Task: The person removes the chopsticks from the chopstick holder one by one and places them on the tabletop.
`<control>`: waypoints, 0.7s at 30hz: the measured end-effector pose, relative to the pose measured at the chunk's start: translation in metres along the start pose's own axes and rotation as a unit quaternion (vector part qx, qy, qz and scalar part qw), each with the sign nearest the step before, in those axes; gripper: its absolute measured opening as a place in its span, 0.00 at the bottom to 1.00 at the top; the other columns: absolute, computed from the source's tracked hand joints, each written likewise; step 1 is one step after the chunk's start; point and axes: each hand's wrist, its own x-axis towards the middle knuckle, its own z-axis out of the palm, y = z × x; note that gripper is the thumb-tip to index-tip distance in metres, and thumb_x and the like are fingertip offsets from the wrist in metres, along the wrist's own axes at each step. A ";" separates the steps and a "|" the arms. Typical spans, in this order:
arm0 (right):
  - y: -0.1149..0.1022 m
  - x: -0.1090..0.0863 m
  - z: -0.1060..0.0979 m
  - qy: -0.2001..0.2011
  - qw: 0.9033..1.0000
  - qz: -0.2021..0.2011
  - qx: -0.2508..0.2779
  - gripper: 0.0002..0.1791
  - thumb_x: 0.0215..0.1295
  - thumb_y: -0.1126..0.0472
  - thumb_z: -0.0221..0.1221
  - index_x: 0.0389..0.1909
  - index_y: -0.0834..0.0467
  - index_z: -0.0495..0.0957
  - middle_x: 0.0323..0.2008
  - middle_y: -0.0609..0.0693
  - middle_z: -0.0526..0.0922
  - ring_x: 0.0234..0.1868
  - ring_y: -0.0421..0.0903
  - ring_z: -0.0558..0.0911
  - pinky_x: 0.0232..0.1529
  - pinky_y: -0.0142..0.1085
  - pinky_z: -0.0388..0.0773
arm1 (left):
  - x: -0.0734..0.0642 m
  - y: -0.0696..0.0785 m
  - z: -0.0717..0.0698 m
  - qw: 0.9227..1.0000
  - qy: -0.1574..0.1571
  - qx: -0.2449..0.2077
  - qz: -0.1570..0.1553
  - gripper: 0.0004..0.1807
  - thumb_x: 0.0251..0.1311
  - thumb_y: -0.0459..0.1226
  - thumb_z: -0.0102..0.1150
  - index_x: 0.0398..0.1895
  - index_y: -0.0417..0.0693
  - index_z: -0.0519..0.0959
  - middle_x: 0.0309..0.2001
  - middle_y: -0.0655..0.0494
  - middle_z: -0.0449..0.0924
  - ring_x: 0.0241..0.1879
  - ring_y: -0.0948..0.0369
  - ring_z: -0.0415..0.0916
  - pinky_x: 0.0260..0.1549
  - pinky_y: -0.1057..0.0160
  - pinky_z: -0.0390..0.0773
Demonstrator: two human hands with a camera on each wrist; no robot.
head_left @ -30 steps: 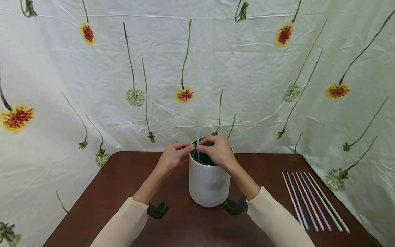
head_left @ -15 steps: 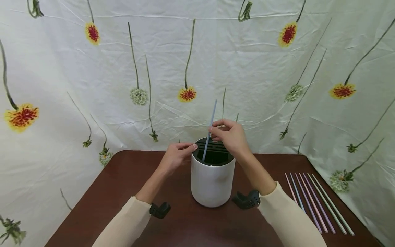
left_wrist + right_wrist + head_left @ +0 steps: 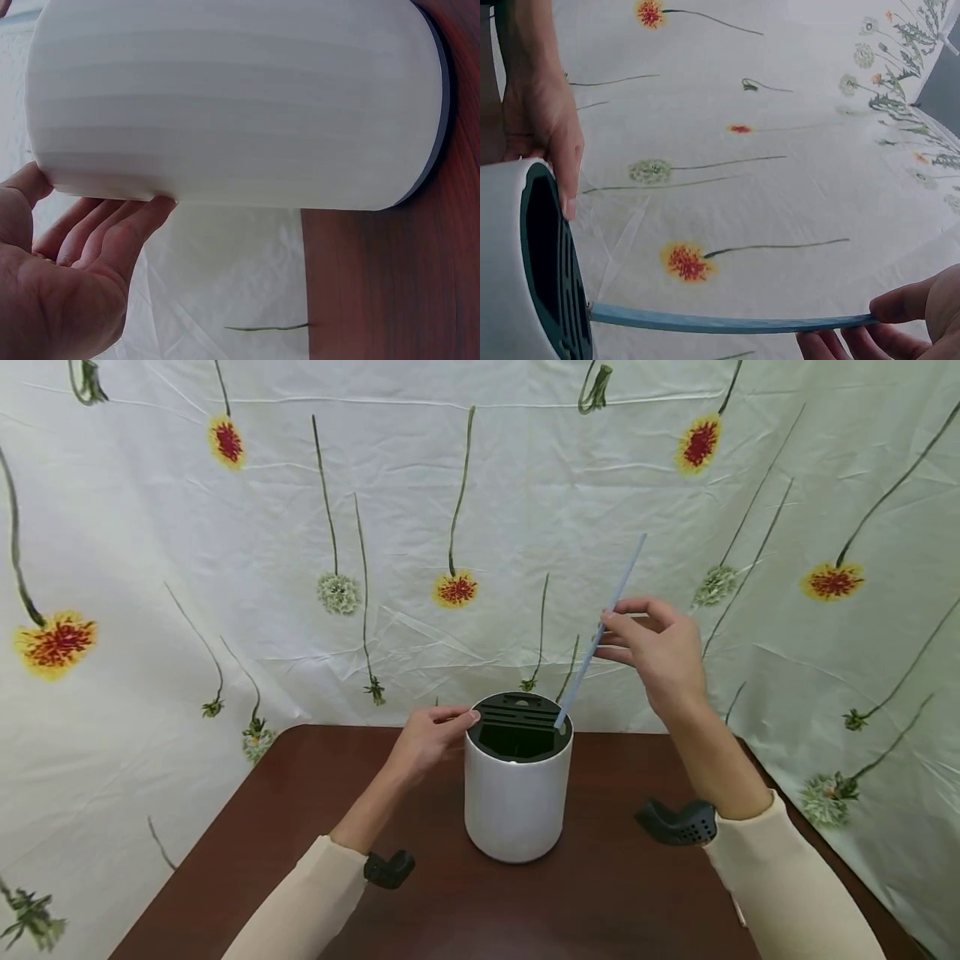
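Note:
A white round holder (image 3: pixel 517 810) with a dark slotted insert (image 3: pixel 517 714) stands upright on the table. My left hand (image 3: pixel 424 739) touches its left side, with the thumb on the rim and the fingertips against the outer wall, as the left wrist view (image 3: pixel 75 277) also shows. Up and to the right of the holder, my right hand (image 3: pixel 660 652) pinches a pale blue stick (image 3: pixel 592 653) between thumb and fingers. The stick is tilted, its lower end at the right part of the insert; whether it touches there I cannot tell.
Dark red-brown wood forms the table (image 3: pixel 600 893). One end of a pink stick (image 3: pixel 738 910) shows beside my right sleeve (image 3: pixel 795 877), which hides the table behind it. A white cloth (image 3: pixel 420 510) printed with flowers hangs behind the table.
My right hand has moved up and right, drawing the blue stick out of the insert's large opening toward its right edge. The left hand stays at the rim. My right sleeve now covers several coloured sticks.

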 end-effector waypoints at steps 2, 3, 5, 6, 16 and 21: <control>0.003 -0.001 -0.011 0.009 1.000 0.007 -0.012 0.10 0.67 0.66 0.65 0.44 0.67 0.78 0.35 0.50 0.86 0.32 0.46 0.89 0.39 0.37 0.88 | 0.000 -0.001 0.000 1.000 0.001 0.008 0.001 0.23 0.66 0.48 0.66 0.59 0.47 0.83 0.58 0.47 0.82 0.52 0.52 0.85 0.57 0.45 0.81; 0.005 -0.002 -0.016 0.013 1.000 0.011 -0.018 0.10 0.67 0.67 0.64 0.44 0.68 0.77 0.34 0.49 0.86 0.31 0.45 0.89 0.38 0.37 0.88 | 0.000 -0.001 0.000 1.000 0.001 0.010 0.002 0.23 0.66 0.49 0.67 0.59 0.47 0.83 0.58 0.47 0.82 0.52 0.52 0.85 0.57 0.45 0.80; 0.011 -0.004 -0.028 0.021 0.999 0.019 -0.039 0.09 0.67 0.67 0.63 0.44 0.68 0.77 0.33 0.47 0.86 0.30 0.43 0.88 0.37 0.35 0.88 | 0.001 -0.002 0.000 1.000 0.001 0.013 0.002 0.24 0.65 0.49 0.67 0.59 0.47 0.83 0.59 0.47 0.82 0.53 0.52 0.85 0.58 0.44 0.80; 0.014 -0.004 -0.034 0.023 0.998 0.021 -0.050 0.10 0.67 0.68 0.63 0.44 0.69 0.76 0.32 0.46 0.86 0.30 0.43 0.88 0.37 0.35 0.88 | 0.001 -0.002 0.000 1.000 0.000 0.012 0.003 0.24 0.65 0.49 0.67 0.59 0.47 0.83 0.58 0.47 0.82 0.53 0.52 0.85 0.58 0.44 0.79; 0.066 -0.017 -0.087 0.040 0.971 0.006 -0.238 0.15 0.68 0.67 0.61 0.51 0.74 0.79 0.27 0.43 0.88 0.24 0.35 0.86 0.29 0.32 0.86 | 0.002 -0.002 -0.001 1.000 -0.001 0.028 0.005 0.25 0.65 0.51 0.66 0.60 0.47 0.82 0.60 0.47 0.81 0.53 0.50 0.85 0.57 0.45 0.81; 0.104 -0.032 -0.111 0.046 0.943 0.011 -0.330 0.16 0.67 0.67 0.61 0.51 0.73 0.81 0.39 0.70 0.87 0.21 0.41 0.86 0.23 0.30 0.83 | 0.002 -0.004 -0.001 1.000 -0.003 0.028 0.007 0.27 0.65 0.52 0.66 0.61 0.47 0.82 0.61 0.46 0.81 0.54 0.50 0.85 0.57 0.45 0.81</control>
